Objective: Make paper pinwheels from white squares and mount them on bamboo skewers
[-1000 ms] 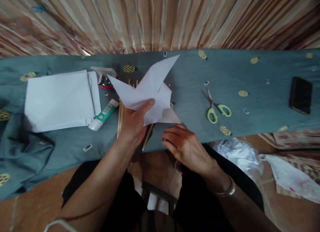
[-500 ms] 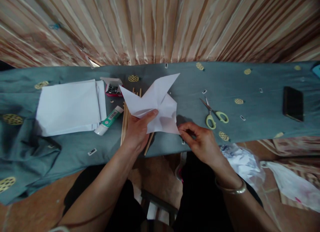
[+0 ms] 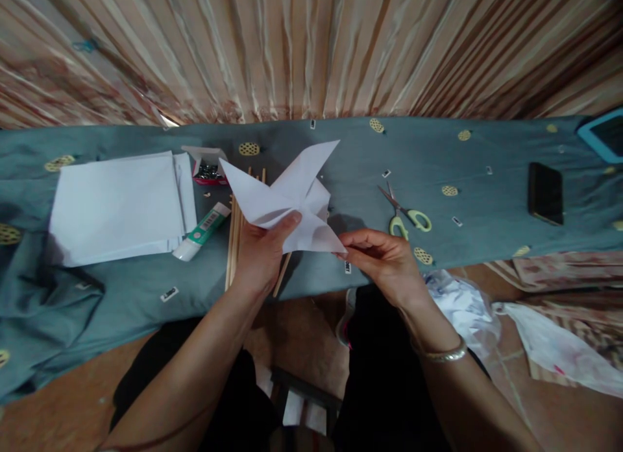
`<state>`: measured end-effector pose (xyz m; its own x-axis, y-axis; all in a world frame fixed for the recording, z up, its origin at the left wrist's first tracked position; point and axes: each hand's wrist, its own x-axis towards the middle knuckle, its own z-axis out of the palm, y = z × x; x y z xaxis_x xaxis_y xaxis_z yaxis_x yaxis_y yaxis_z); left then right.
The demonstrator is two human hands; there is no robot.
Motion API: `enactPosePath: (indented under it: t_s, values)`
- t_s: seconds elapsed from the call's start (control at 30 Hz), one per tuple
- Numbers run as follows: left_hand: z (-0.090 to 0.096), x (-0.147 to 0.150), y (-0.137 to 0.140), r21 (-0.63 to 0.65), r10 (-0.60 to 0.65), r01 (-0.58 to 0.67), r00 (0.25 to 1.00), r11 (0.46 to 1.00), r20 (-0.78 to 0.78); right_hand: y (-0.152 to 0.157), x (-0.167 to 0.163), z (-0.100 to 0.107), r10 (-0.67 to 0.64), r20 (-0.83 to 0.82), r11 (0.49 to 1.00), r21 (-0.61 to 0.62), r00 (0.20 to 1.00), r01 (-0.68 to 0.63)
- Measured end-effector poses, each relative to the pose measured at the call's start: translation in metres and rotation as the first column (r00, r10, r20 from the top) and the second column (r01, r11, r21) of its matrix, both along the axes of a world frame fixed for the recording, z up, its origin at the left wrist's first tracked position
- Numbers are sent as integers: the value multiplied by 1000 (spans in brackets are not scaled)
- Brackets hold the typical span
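A white paper pinwheel [image 3: 292,192] with pointed blades is held above the table, its folds gathered toward the middle. My left hand [image 3: 265,248] grips it from below left, the thumb pressed near the centre and the other fingers hidden behind the paper. With thumb and fingertips, my right hand [image 3: 379,257] pinches the lower right tip of the pinwheel. Beneath and to the left lie several thin wooden sticks [image 3: 233,238], partly covered by the paper and my left hand.
Left are a stack of white paper [image 3: 114,205], a glue stick [image 3: 202,231] and an open box of metal pins [image 3: 209,171]. Right are green-handled scissors [image 3: 406,213], a phone [image 3: 546,192] and a blue-framed device [image 3: 603,135]. A plastic bag [image 3: 462,312] of paper scraps sits below the table edge.
The lower right blade's edge now curves inward toward the centre, its tip still in my right hand's pinch. The camera view has turned slightly right, showing more of the blue-framed device.
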<state>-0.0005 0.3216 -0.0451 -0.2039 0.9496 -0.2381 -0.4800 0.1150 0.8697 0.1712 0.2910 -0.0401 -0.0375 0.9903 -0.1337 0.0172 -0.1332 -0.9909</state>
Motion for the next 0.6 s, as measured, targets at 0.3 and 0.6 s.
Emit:
enactPosePath:
  t_s: [0.3,0.6]
  values:
    - [-5,-6,-1,134,-26,64,964,989,-265,-4,-3,-3,-73,89,996,52,993,69]
    - [-16,-10,2,204,-2,98,905,974,-426,-10,-3,10,-68,198,988,149,978,38]
